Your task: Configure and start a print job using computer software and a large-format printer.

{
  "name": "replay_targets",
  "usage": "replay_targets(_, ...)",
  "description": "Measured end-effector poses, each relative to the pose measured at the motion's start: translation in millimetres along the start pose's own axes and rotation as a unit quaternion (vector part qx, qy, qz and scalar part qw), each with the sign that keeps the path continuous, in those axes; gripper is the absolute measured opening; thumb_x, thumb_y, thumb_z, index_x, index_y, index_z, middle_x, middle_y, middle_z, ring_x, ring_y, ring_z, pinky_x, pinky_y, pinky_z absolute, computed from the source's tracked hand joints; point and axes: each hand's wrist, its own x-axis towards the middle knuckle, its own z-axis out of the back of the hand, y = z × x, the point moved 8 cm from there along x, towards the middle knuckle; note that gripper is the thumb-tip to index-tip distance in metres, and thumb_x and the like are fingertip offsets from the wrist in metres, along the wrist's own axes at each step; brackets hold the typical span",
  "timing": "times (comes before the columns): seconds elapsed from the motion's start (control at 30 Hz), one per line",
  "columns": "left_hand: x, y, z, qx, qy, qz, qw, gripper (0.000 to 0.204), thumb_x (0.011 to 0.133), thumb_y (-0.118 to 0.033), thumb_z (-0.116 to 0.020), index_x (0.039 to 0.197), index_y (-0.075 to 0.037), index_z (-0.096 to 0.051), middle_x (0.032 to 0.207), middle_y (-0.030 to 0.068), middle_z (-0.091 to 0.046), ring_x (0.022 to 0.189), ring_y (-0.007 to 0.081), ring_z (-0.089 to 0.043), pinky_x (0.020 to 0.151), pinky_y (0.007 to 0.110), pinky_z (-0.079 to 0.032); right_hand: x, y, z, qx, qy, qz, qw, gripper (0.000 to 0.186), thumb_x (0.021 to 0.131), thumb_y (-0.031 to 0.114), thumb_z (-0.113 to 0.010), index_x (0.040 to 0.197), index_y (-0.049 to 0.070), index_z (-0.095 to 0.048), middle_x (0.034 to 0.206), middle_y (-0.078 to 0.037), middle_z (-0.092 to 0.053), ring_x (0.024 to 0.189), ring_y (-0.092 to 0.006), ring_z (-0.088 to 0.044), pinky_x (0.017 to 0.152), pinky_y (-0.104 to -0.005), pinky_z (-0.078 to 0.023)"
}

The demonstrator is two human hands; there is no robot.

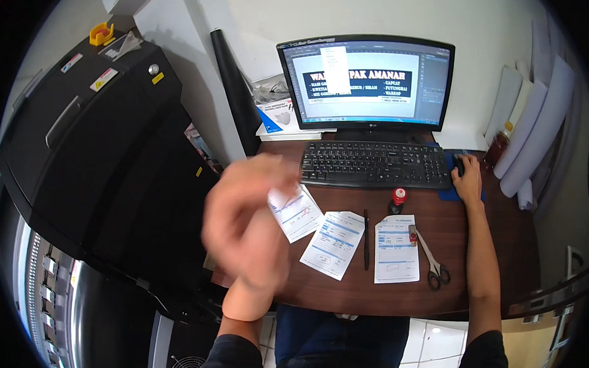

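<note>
My right hand (467, 178) rests over a black computer mouse (460, 166) on a blue mouse pad (448, 195). My left hand (247, 215) is raised above the desk's left part, its fingers curled and smeared by motion; whether it holds anything cannot be made out. Below and beyond it lies a printed slip (299, 217), partly covered by the hand. The monitor (369, 84) shows a banner layout with a white drop-down menu open over it. A black keyboard (372, 165) sits in front of the screen.
Two more slips (334, 247) (396, 261) lie on the brown desk (350, 295), with a black pen (366, 243) between them. Scissors (433, 263), a red-topped stamp (399, 198) and rolled sheets (532, 130) are at right. A large black machine (105, 151) stands left.
</note>
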Motion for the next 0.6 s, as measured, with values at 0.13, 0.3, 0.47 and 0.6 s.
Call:
replay_targets(0.13, 12.9, -83.8, -13.4, -0.17, 0.083, 0.031, 0.981, 0.015, 0.095, -0.003, -0.061, 0.109, 0.0, -0.066, 0.093, 0.0091, -0.064, 0.092, 0.0195, -0.063, 0.088, 0.036, -0.05, -1.2, 0.4, 1.3, 0.016, -0.005, -0.006, 1.0, 0.045, 0.086, 0.016, -0.065, 0.128, 0.002, -0.064, 0.134, -0.02, -0.057, 0.125, -0.0395, -0.055, 0.106, -0.0465, -0.046)
replay_targets(0.3, 21.4, -103.8, -20.8, -0.197, 0.106, 0.083, 0.971, 0.011, 0.096, -0.004, -0.062, 0.106, -0.002, -0.064, 0.091, 0.0071, -0.062, 0.091, 0.0176, -0.062, 0.088, 0.035, -0.049, -1.3, 2.1, 1.4, 0.023, 0.001, -0.015, 1.0, 0.045, 0.087, 0.017, -0.065, 0.13, 0.003, -0.065, 0.138, -0.02, -0.057, 0.128, -0.0387, -0.054, 0.109, -0.0453, -0.045)
replay_targets(0.47, 18.2, -111.7, -18.0, -0.192, 0.11, 0.113, 0.969, 0.007, 0.096, -0.005, -0.062, 0.103, -0.004, -0.063, 0.089, 0.0051, -0.061, 0.089, 0.0156, -0.061, 0.089, 0.035, -0.048, -1.4, 1.6, 0.3, 0.023, 0.013, -0.023, 0.999, 0.046, 0.088, 0.017, -0.065, 0.132, 0.003, -0.065, 0.139, -0.02, -0.056, 0.129, -0.0385, -0.053, 0.11, -0.0448, -0.044)
replay_targets(0.6, 16.9, -116.2, -16.9, -0.188, 0.114, 0.13, 0.967, 0.005, 0.096, -0.005, -0.062, 0.101, -0.006, -0.061, 0.088, 0.0034, -0.06, 0.088, 0.0141, -0.06, 0.09, 0.035, -0.047, -2.6, 1.0, 1.3, 0.019, 0.005, -0.028, 0.999, 0.046, 0.089, 0.017, -0.065, 0.133, 0.003, -0.064, 0.142, -0.02, -0.055, 0.13, -0.0385, -0.052, 0.111, -0.0447, -0.044)
